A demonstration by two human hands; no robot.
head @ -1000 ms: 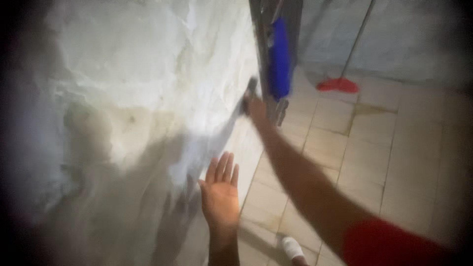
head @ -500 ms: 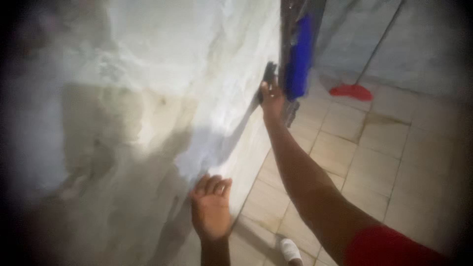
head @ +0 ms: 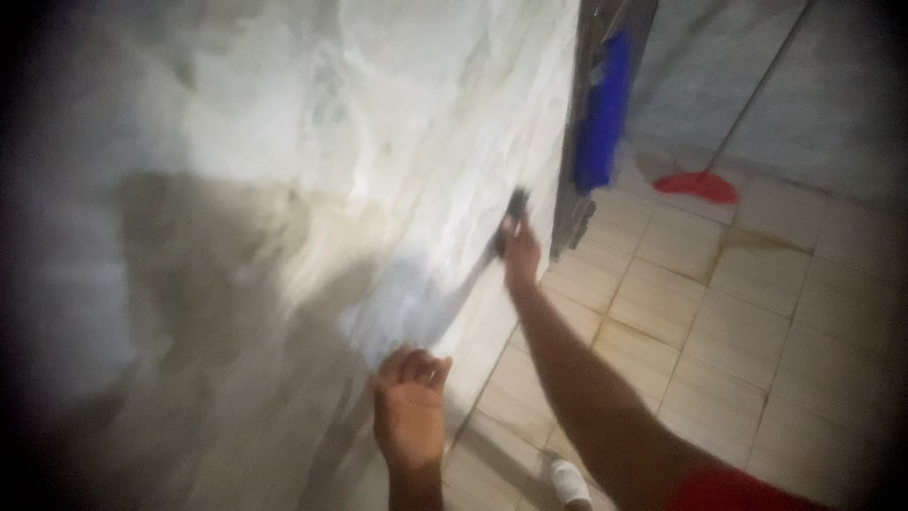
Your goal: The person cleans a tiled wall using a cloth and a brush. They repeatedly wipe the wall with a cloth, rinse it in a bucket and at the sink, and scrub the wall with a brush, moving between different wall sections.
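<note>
A rough whitish plastered wall (head: 312,189) fills the left of the view. My right hand (head: 520,254) reaches forward and grips a small dark tool (head: 514,210) held against the wall's right edge. My left hand (head: 409,407) is low in the view, fingers curled against the lower part of the wall, with nothing visibly in it. Shadows of my arms fall across the plaster. The whole picture is blurred.
A tiled beige floor (head: 719,322) stretches to the right. A blue object (head: 600,114) hangs on a dark frame (head: 579,189) beyond the wall. A red broom head (head: 698,185) with a thin pole rests on the far floor. My white shoe (head: 569,481) shows below.
My left hand went from flat and spread to curled against the wall. My right hand with the tool slid a little down the wall edge; the view shifted left.
</note>
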